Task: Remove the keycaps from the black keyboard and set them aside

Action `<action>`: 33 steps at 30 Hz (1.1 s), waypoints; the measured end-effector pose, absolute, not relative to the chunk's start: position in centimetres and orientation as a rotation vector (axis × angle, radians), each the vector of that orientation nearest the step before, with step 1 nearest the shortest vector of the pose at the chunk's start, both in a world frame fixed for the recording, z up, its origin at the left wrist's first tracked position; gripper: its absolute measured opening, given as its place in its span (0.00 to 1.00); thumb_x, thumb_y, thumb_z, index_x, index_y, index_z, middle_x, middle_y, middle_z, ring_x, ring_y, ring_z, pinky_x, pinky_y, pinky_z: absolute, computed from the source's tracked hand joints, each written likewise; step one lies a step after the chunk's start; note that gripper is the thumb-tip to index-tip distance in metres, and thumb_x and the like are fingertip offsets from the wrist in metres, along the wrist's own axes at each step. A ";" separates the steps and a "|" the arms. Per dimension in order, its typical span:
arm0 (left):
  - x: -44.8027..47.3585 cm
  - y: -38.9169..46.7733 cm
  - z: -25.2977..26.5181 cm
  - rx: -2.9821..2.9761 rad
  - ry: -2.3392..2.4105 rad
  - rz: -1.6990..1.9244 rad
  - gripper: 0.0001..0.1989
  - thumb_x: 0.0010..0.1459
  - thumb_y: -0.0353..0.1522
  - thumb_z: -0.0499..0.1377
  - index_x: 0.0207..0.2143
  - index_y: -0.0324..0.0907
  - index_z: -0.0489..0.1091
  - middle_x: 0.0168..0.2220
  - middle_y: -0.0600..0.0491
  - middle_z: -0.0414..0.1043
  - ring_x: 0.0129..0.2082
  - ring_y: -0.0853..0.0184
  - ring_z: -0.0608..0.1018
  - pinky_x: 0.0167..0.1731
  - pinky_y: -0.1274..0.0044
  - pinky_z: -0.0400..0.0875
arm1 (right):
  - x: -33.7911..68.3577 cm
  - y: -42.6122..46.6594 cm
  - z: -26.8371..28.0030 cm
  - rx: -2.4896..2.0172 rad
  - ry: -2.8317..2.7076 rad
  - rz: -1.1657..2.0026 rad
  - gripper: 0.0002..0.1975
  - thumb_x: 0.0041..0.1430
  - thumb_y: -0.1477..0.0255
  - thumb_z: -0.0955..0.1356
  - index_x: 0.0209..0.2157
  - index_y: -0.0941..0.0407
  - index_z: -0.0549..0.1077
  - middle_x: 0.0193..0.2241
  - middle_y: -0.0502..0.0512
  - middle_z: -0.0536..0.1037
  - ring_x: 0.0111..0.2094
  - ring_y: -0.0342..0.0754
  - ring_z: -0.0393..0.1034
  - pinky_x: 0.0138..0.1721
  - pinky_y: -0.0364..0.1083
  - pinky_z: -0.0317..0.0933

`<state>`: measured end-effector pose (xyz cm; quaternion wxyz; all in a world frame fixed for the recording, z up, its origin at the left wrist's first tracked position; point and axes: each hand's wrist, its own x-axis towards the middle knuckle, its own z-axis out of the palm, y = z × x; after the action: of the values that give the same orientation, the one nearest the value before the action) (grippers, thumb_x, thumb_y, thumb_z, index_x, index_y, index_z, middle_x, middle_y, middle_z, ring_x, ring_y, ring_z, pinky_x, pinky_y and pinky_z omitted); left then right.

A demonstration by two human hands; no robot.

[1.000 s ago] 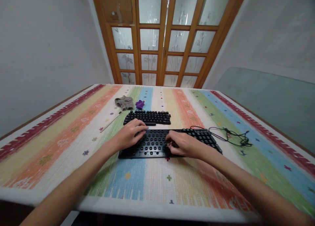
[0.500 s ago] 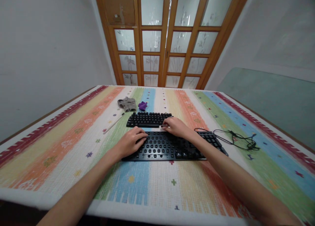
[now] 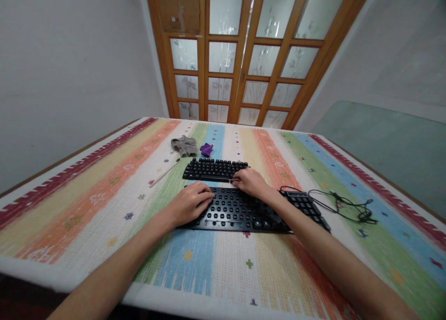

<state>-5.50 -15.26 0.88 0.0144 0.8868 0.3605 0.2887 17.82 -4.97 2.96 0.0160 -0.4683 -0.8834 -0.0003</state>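
Observation:
A black keyboard [image 3: 226, 212] lies flat on the table, most of its left and middle part bare of keycaps, with rows of small black sockets showing. My left hand [image 3: 191, 202] grips its left end, fingers curled over the upper left corner. Just beyond it, black keycaps [image 3: 213, 169] are laid out in rows like a keyboard. At the near right end of those rows is my right hand [image 3: 251, 181], its fingers pinched around a small thin shiny tool [image 3: 233, 180] whose kind is not clear. My right forearm hides part of the keyboard.
A grey cloth [image 3: 184, 146] and a crumpled purple cloth [image 3: 206, 149] lie beyond the keycaps. A slim white stick with a dark tip [image 3: 163, 173] is to their left. The keyboard's black cable [image 3: 348, 208] lies coiled at right on the striped tablecloth [image 3: 111, 204].
The whole view has shifted slightly, so the table's things appear a little further right. Both hands stay in nearly the same places, the right still pinching the thin tool by the keycaps.

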 end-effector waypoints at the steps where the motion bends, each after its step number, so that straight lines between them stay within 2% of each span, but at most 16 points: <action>1: -5.5 -15.3 0.9 2.758 1.123 0.897 0.11 0.64 0.27 0.52 0.42 0.39 0.74 0.40 0.46 0.73 0.40 0.63 0.73 0.41 0.69 0.72 | 17.8 -5.0 2.9 -1.455 -2.742 0.002 0.11 0.59 0.71 0.66 0.37 0.56 0.81 0.36 0.61 0.82 0.38 0.54 0.76 0.36 0.45 0.61; 12: -5.3 -15.2 0.7 2.761 1.125 0.870 0.11 0.64 0.27 0.52 0.43 0.39 0.74 0.40 0.46 0.73 0.40 0.63 0.73 0.41 0.69 0.73 | 18.1 -5.2 3.8 -1.392 -2.619 0.108 0.10 0.58 0.71 0.67 0.39 0.58 0.79 0.35 0.58 0.81 0.37 0.51 0.74 0.36 0.44 0.61; 16: -5.3 -15.2 0.3 2.756 1.112 0.872 0.12 0.64 0.27 0.52 0.43 0.40 0.74 0.40 0.46 0.73 0.41 0.63 0.73 0.41 0.69 0.72 | 19.8 -5.5 5.5 -1.256 -2.468 0.314 0.11 0.62 0.71 0.63 0.35 0.60 0.77 0.33 0.59 0.80 0.35 0.50 0.72 0.36 0.44 0.60; 22: -4.2 -15.4 0.1 2.726 1.053 0.858 0.12 0.65 0.27 0.52 0.44 0.40 0.74 0.41 0.46 0.73 0.42 0.63 0.74 0.42 0.69 0.73 | 23.8 -8.0 7.7 -1.060 -2.398 0.712 0.17 0.68 0.65 0.59 0.37 0.60 0.74 0.32 0.56 0.75 0.32 0.48 0.70 0.35 0.45 0.62; 25: -3.1 -15.8 0.5 2.706 1.007 0.864 0.12 0.65 0.27 0.52 0.45 0.40 0.73 0.42 0.46 0.73 0.42 0.63 0.74 0.42 0.69 0.73 | 25.3 -9.9 8.0 -0.975 -2.391 0.659 0.16 0.67 0.63 0.61 0.42 0.58 0.75 0.38 0.57 0.74 0.40 0.49 0.68 0.42 0.46 0.61; 27: -2.2 -16.1 0.7 2.696 0.975 0.847 0.12 0.65 0.27 0.52 0.46 0.41 0.73 0.41 0.46 0.73 0.43 0.63 0.74 0.42 0.69 0.73 | 26.0 -11.2 7.9 -0.990 -2.396 0.647 0.15 0.67 0.63 0.61 0.43 0.56 0.75 0.38 0.57 0.73 0.39 0.48 0.68 0.40 0.46 0.62; 33: 0.7 -16.8 1.4 2.691 0.923 0.738 0.12 0.65 0.30 0.53 0.48 0.39 0.72 0.41 0.46 0.73 0.42 0.63 0.74 0.43 0.69 0.72 | 27.4 -13.6 7.5 -0.969 -2.443 0.672 0.15 0.68 0.63 0.61 0.34 0.57 0.72 0.30 0.54 0.74 0.32 0.46 0.68 0.37 0.46 0.62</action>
<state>0.67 -16.84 1.44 0.1013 0.9110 0.3123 0.2497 27.44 -13.59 7.49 0.2128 -0.3492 -0.8799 0.2419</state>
